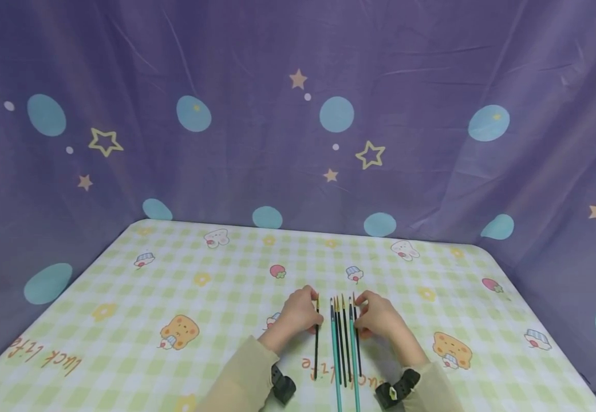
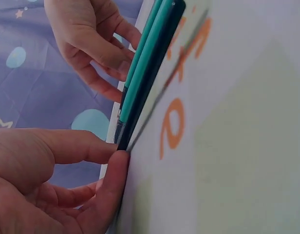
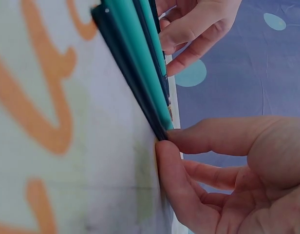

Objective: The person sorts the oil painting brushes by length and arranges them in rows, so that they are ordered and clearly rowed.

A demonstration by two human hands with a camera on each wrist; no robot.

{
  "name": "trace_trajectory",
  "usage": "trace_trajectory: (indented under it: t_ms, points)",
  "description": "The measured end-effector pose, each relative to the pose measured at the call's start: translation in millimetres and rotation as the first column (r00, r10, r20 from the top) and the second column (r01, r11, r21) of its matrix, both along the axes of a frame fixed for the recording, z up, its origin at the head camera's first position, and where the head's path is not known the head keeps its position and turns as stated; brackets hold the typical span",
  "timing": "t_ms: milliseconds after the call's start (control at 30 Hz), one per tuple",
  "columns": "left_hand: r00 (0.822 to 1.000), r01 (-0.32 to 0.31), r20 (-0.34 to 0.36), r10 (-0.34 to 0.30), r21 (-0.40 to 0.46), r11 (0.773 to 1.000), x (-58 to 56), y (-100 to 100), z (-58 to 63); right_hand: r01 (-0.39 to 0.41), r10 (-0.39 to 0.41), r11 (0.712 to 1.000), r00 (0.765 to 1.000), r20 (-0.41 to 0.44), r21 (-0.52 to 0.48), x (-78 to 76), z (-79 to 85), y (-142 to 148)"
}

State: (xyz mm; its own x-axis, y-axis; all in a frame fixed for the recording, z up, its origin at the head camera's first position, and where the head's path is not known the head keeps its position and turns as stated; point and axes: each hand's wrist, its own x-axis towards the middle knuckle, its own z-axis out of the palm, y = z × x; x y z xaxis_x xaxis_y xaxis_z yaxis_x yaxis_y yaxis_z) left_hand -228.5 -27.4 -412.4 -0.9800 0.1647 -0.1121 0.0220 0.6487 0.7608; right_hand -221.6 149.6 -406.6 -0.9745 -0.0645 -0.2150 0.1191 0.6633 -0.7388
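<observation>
My left hand [image 1: 298, 313] pinches a slim black-handled paintbrush [image 1: 316, 355] between thumb and finger, a little left of the other brushes. On the far side of the row, my right hand [image 1: 378, 315] pinches another black paintbrush [image 1: 358, 352]. Between the hands several paintbrushes lie side by side, bristles pointing away from me. Two have longer teal handles, one teal paintbrush [image 1: 336, 357] at the row's left and a second teal paintbrush [image 1: 354, 360] near the right hand. In the left wrist view the held dark handle [image 2: 152, 73] slants up close over the cloth.
A green-and-white checked tablecloth [image 1: 236, 303] with printed bears, flowers and lettering covers the table. Behind it hangs a purple curtain [image 1: 256, 143] with stars and blue dots. Black wrist cameras are strapped at both sleeves.
</observation>
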Motion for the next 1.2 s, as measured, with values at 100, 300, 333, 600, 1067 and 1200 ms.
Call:
trace_trajectory:
  t_ms: [100,300,333,600,1067,1200]
  points:
    - [1.0,0.0,0.016,0.001,-0.019,1.0,-1.0,-0.4,1.3,0.002,-0.002,1.0,1.0,0.004,-0.003,0.7,-0.5,0.6]
    - [0.999,-0.01,0.05,0.009,0.006,1.0,-2.3,-2.7,3.0,-0.004,0.004,1.0,1.0,0.004,0.006,1.5,-0.1,0.0]
    - [0.999,-0.01,0.053,0.01,0.005,1.0,-2.4,-2.9,3.5,-0.003,0.003,1.0,1.0,0.007,0.007,1.7,0.2,-0.1]
    - [0.998,-0.014,0.058,0.017,-0.054,0.998,-4.5,-4.0,9.6,0.002,-0.002,1.0,1.0,0.014,0.002,1.1,-0.8,0.0]
    - [0.992,-0.038,0.125,0.012,0.206,0.978,-28.8,-19.9,2.1,0.004,-0.005,1.0,1.0,0.027,0.015,-1.6,0.0,0.0]
    - [0.996,-0.025,0.085,0.002,0.276,0.961,-36.9,-28.2,3.3,0.001,-0.001,1.0,1.0,0.02,0.004,-1.7,-0.7,0.4]
